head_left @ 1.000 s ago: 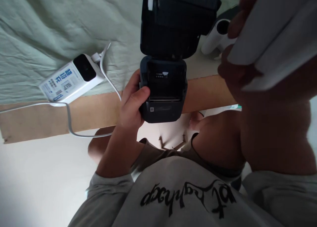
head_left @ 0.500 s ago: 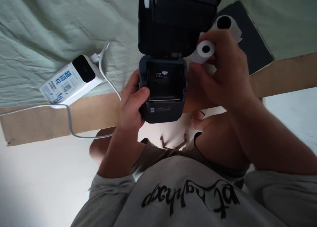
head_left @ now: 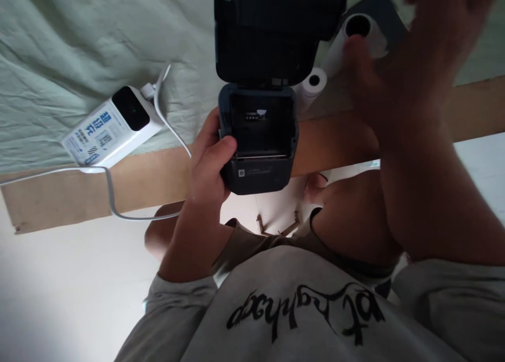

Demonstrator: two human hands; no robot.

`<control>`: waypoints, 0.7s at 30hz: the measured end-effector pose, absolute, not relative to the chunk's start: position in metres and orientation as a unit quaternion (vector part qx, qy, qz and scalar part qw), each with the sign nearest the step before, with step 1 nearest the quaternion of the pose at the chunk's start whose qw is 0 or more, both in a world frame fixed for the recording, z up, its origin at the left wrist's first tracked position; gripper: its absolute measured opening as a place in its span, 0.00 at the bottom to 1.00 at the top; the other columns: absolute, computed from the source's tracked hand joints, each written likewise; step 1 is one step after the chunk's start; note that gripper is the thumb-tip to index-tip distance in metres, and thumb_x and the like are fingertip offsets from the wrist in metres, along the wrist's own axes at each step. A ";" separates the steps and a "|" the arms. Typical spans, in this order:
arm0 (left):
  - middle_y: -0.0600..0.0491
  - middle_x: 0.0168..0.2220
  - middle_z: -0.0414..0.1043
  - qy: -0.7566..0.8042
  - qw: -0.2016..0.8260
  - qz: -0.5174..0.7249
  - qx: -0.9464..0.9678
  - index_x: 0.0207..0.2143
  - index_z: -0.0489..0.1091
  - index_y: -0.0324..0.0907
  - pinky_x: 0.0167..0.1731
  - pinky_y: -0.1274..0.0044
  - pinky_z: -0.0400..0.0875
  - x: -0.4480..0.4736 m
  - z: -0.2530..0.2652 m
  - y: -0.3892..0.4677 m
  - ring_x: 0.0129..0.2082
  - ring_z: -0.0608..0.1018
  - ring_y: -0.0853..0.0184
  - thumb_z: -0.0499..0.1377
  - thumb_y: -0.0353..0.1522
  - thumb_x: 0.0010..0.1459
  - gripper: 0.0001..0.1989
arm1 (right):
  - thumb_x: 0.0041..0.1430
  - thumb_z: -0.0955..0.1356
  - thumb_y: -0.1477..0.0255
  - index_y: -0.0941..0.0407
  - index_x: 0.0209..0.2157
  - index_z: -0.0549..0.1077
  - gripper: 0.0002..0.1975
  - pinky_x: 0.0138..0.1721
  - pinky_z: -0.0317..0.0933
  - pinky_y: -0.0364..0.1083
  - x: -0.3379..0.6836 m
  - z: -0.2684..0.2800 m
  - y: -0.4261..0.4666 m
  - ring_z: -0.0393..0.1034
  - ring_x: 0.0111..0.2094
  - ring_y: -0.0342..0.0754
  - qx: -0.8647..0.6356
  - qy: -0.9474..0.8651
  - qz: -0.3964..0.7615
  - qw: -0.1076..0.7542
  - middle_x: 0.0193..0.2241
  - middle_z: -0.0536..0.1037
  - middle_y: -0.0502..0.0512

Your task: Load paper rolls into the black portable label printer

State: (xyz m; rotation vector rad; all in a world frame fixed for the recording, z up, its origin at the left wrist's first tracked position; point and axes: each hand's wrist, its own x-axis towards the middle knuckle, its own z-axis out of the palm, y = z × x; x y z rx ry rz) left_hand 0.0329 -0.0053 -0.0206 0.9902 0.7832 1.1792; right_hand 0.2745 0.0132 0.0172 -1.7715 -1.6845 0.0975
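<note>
My left hand (head_left: 213, 157) grips the left side of a dark portable label printer (head_left: 258, 178), its thumb on the rim. The printer's lid (head_left: 268, 36) is raised, and its paper bay holds no roll. Close by the printer's right side stands a small white paper roll (head_left: 311, 88), out of my hands. My right hand (head_left: 422, 67) is raised at the upper right, slightly blurred, thumb spread from the fingers, with nothing visible in it. Behind its thumb is a larger white roll (head_left: 335, 49) with a wide dark core; whether they touch, I cannot tell.
A white power bank (head_left: 114, 130) with a plugged-in white cable (head_left: 110, 188) lies on the left over green cloth (head_left: 59, 36). The wooden edge (head_left: 331, 146) crosses in front of me. A dark flat tablet-like object (head_left: 379, 7) lies partly behind my right hand.
My right hand has let go of the small roll and moved up and right. The roll now stands beside the printer. My left hand still holds the printer.
</note>
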 end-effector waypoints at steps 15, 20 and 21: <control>0.53 0.34 0.74 0.349 0.645 0.515 0.444 0.41 0.75 0.44 0.31 0.74 0.68 0.033 -0.023 -0.003 0.33 0.75 0.65 0.59 0.41 0.54 0.15 | 0.50 0.64 0.77 0.59 0.50 0.68 0.23 0.46 0.63 0.48 0.275 0.005 0.003 0.69 0.45 0.50 -0.628 -0.746 0.014 0.221 0.45 0.72 0.60; 0.53 0.37 0.75 0.355 0.640 0.505 0.458 0.43 0.74 0.46 0.33 0.72 0.68 0.033 -0.026 -0.002 0.36 0.76 0.63 0.60 0.44 0.53 0.18 | 0.54 0.67 0.70 0.55 0.52 0.70 0.22 0.47 0.62 0.49 0.278 0.002 0.003 0.68 0.44 0.50 -0.640 -0.733 -0.002 0.231 0.46 0.71 0.62; 0.53 0.37 0.75 0.348 0.639 0.508 0.461 0.43 0.74 0.45 0.33 0.72 0.67 0.033 -0.027 -0.002 0.36 0.76 0.62 0.60 0.45 0.53 0.19 | 0.53 0.67 0.71 0.56 0.52 0.70 0.23 0.48 0.62 0.49 0.280 0.003 0.004 0.68 0.44 0.50 -0.629 -0.734 -0.012 0.255 0.46 0.72 0.62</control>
